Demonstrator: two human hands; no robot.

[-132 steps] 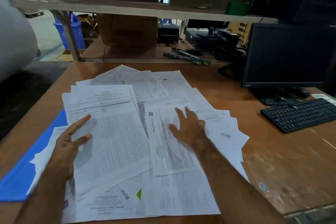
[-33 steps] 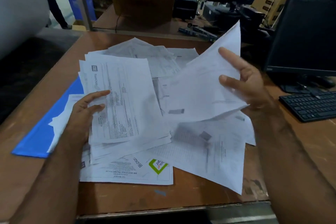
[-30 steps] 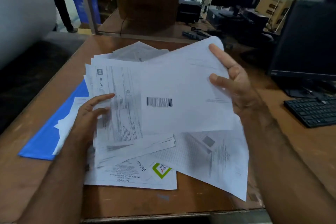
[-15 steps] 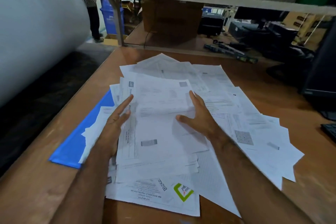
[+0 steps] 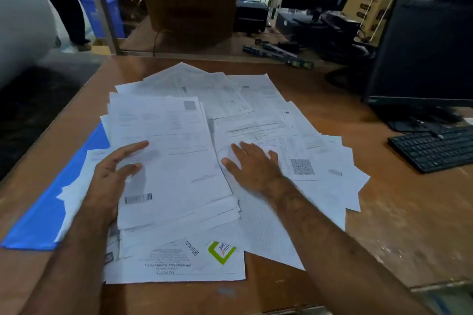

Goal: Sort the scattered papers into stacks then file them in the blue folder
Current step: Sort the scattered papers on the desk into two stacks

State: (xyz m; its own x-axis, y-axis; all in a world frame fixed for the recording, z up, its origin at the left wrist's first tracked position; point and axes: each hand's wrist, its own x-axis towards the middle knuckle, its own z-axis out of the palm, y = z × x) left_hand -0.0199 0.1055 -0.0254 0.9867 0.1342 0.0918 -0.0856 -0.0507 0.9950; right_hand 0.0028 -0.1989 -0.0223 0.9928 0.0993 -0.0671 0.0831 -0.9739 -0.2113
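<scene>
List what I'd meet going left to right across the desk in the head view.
Blue folder → left hand → sheet with barcode → right hand → sheet with QR code → keyboard.

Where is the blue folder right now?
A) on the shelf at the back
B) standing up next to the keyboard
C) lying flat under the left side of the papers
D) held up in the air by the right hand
C: the blue folder lies flat on the table, its right part covered by the papers, beside the left hand.
</scene>
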